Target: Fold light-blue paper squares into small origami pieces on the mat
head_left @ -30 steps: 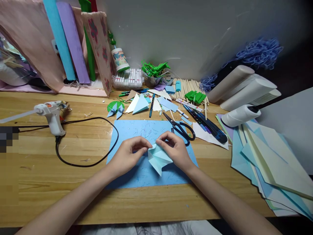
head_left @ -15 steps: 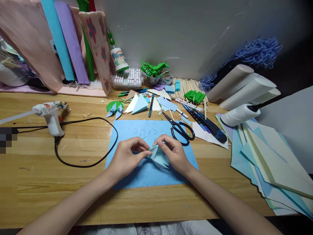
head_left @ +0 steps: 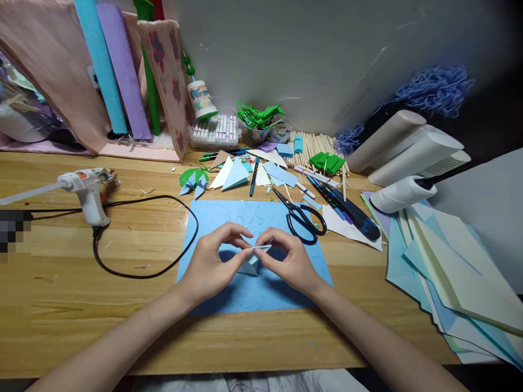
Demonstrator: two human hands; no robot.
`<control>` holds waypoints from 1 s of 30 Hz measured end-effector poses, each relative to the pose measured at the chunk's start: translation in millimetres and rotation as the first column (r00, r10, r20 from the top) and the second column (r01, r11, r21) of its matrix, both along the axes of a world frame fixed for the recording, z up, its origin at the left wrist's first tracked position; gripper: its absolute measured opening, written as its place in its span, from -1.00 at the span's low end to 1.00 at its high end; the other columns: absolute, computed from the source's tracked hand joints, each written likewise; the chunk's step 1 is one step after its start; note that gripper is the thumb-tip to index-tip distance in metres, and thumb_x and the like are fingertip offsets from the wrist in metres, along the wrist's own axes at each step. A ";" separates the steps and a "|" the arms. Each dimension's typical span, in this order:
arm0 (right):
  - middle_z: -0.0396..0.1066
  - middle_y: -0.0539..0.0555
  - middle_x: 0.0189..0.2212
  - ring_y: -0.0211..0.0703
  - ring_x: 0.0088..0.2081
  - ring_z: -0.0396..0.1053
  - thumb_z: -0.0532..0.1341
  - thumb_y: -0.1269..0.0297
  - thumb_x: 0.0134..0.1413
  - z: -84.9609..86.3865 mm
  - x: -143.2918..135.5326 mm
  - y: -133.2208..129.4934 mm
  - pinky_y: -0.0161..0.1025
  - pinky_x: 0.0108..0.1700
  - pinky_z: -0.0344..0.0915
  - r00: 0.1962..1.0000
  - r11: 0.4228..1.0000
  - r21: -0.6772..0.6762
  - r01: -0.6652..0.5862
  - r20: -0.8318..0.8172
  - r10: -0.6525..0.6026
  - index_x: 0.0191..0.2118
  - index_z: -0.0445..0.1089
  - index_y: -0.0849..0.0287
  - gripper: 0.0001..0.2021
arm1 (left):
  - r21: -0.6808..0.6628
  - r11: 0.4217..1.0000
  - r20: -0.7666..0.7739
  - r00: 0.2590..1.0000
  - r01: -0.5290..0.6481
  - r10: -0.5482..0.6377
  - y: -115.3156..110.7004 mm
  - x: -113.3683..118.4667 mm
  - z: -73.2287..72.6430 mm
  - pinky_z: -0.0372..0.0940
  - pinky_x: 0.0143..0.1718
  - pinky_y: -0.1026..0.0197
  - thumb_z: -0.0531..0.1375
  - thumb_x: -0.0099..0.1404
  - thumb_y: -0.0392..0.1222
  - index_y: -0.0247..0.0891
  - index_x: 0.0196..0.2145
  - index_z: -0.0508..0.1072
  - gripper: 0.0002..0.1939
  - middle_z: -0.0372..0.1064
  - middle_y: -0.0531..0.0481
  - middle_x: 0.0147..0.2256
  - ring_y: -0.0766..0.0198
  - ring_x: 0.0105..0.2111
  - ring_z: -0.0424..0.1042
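Between my two hands is a small folded piece of light blue paper [head_left: 250,266], held just above a blue sheet [head_left: 229,296] on the table. My left hand [head_left: 216,258] pinches its top edge between thumb and fingers. From the other side my right hand [head_left: 288,258] pinches the same paper, thumb against the fold. The two thumbs nearly meet, and the fingers partly hide the paper. Black-handled scissors [head_left: 300,218] lie on the sheet's upper right corner, beyond my right hand.
At the left a white glue gun [head_left: 87,193] lies with its looped black cord [head_left: 143,276]. Behind the sheet are folded paper pieces [head_left: 236,174], a green disc with blue paper petals [head_left: 194,179] and a marker box [head_left: 214,132]. Paper sheets [head_left: 461,272] are stacked at the right.
The folded paper has turned between my fingers, its top edge now lying nearly flat and its body hanging further left. Both hands stay over the blue sheet. The view has shifted slightly.
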State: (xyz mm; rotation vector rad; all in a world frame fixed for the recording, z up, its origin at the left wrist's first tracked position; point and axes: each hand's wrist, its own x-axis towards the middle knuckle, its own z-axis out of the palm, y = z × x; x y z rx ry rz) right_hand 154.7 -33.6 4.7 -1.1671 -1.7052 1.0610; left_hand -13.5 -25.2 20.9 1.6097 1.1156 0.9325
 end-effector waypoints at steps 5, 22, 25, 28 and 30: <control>0.34 0.01 -0.52 -0.24 -0.44 0.29 0.14 0.38 0.01 0.7 1.9 -1.4 -0.30 -0.39 0.23 0.998 0.998 0.052 -0.022 0.060 0.019 -0.46 0.34 0.16 -0.91 | 0.067 0.997 -0.048 0.998 0.047 -0.044 -0.5 -2.2 0.1 0.23 -0.23 0.33 0.16 0.12 -0.34 -0.21 -0.29 0.34 -0.84 0.37 0.08 -0.38 0.38 -0.37 0.40; 0.36 0.03 -0.37 -0.24 -0.34 0.31 0.09 0.23 0.11 0.1 10.1 7.2 -0.32 -0.32 0.26 0.990 0.979 -0.177 -0.100 -0.115 0.081 -0.28 0.34 0.18 -0.84 | -0.402 0.915 0.358 0.927 0.041 0.116 17.6 -6.6 -15.2 0.20 -0.37 0.41 0.27 0.04 -0.25 -0.28 -0.41 0.28 -0.79 0.30 0.13 -0.50 0.45 -0.45 0.30; 0.33 -0.01 -0.44 -0.26 -0.37 0.29 0.13 0.28 0.07 -2.8 6.9 7.1 -0.32 -0.30 0.24 0.995 0.981 -0.168 -0.098 -0.028 0.095 -0.37 0.33 0.20 -0.89 | -0.436 0.897 0.398 0.910 0.077 0.115 18.3 -7.6 -14.9 0.21 -0.36 0.40 0.26 0.06 -0.23 -0.27 -0.40 0.27 -0.79 0.31 0.10 -0.47 0.43 -0.43 0.31; 0.33 -0.01 -0.46 -0.27 -0.40 0.29 0.12 0.31 0.08 -4.3 6.6 6.7 -0.33 -0.32 0.24 1.000 0.990 -0.142 0.003 0.005 -0.003 -0.38 0.31 0.20 -0.90 | -0.384 0.922 0.315 0.946 0.051 0.079 16.3 -6.6 -8.7 0.21 -0.35 0.39 0.24 0.08 -0.19 -0.28 -0.37 0.33 -0.82 0.31 0.08 -0.45 0.40 -0.41 0.31; 0.35 -0.01 -0.45 -0.26 -0.38 0.31 0.13 0.32 0.06 -3.4 8.2 6.6 -0.32 -0.31 0.24 0.998 0.994 -0.097 0.058 0.044 -0.054 -0.37 0.33 0.19 -0.92 | -0.325 0.944 0.239 0.971 0.052 0.028 14.3 -4.9 -4.6 0.21 -0.31 0.36 0.22 0.10 -0.16 -0.29 -0.34 0.38 -0.82 0.34 0.03 -0.40 0.35 -0.36 0.32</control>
